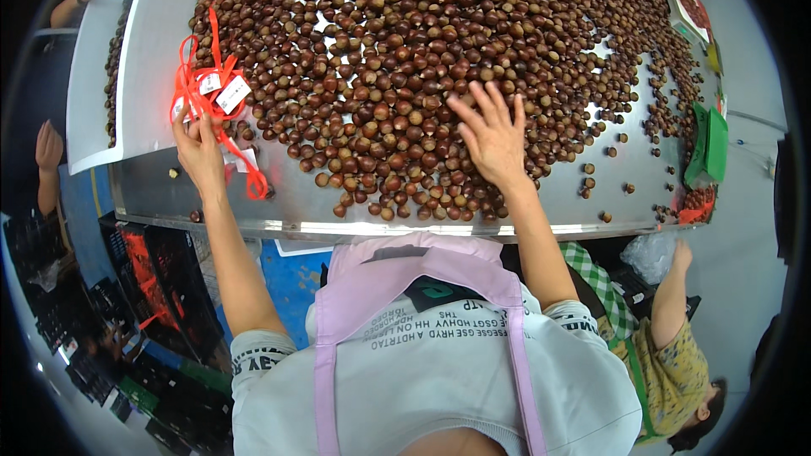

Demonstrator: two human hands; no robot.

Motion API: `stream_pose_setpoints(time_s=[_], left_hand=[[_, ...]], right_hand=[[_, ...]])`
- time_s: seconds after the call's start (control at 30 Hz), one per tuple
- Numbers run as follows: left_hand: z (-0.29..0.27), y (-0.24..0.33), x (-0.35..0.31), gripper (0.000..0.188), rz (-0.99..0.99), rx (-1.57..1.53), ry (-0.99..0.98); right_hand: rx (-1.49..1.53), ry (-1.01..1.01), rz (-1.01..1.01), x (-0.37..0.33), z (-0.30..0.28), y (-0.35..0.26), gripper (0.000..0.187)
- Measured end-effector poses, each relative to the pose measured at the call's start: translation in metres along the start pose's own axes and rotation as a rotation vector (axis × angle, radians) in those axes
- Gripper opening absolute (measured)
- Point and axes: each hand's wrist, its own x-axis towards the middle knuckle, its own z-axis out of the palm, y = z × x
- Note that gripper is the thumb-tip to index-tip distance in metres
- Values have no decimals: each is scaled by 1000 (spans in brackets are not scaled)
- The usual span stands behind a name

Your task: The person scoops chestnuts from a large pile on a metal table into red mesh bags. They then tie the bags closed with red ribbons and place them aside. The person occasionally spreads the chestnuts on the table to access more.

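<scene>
**Loose chestnuts point(405, 97) and red straps point(187, 84) on a metal counter point(296, 203)**

Near edge: both forearms are extended over the counter's rim, elbows slightly bent and set wide.

Left hand point(201, 156): raised beside the pile, fingers pointing away from the body. It is half closed, with the red straps gathered at thumb and fingertips; grip firmness cannot be told. The straps look light and limp, apt to tangle. A pinch where the loops bunch is judged best, clear of the white labels point(232, 95), which could crease.

Right hand point(498, 148): palm down on the near right part of the pile, fingers spread, nothing enclosed. The wrist is kept nearly straight.

Beyond: the chestnuts are heaped to the upper edge of view, strays lying to the right. Shells appear hard and glossy; each nut is judged light, sturdy and prone to roll. A cupped palm would suit several, a pinch around the sides one.
</scene>
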Motion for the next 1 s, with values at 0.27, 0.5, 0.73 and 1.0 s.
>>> stream_pose_setpoints(time_s=[0.27,0.5,0.73,1.0], left_hand=[[2,64,-7,17,93,-495,-85],[34,118,-90,10,103,-508,-782],[42,95,-106,13,417,-173,-994],[17,69,-70,16,108,129,-680]], right_hand=[[-17,36,153,26,-11,37,42],[1548,-298,296,30,-49,-61,33],[2040,-86,565,23,-45,-55,30],[2050,297,630,2,-51,14,26]])
